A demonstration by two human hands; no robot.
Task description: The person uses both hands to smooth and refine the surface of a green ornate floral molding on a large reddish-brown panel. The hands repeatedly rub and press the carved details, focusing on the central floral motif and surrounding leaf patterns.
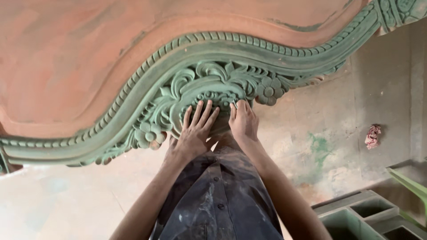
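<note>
carved panel: a big wooden piece (133, 66) with a wavy edge is seen across the top of the view, flat part coated in dusty reddish-brown, the border painted matte green
carving: a raised crest of leaves, scrolls and flowers (213, 91) sits at the middle dip of the edge, with a rope-like beaded band (133, 80) running along the curve (pretty crisp relief, chalky finish)
left hand: the left hand (195, 129) is laid flat on the lower part of the carving, fingers spread and pressed against the green surface
right hand: the right hand (243, 121) is set just beside the left, fingers bunched together with tips curled onto the carving; something small may be pinched there, but it can't be told for sure
shirt: a dark buttoned shirt (218, 200) smeared with pale dust is seen below the arms
floor: rough concrete (320, 133), blotched with green and tan stains
crumpled scrap: a small reddish-white wad (372, 136) is lying on the floor, well apart to the right
green frames: boxy green-painted compartments (369, 213) are seen at the bottom right corner
</note>
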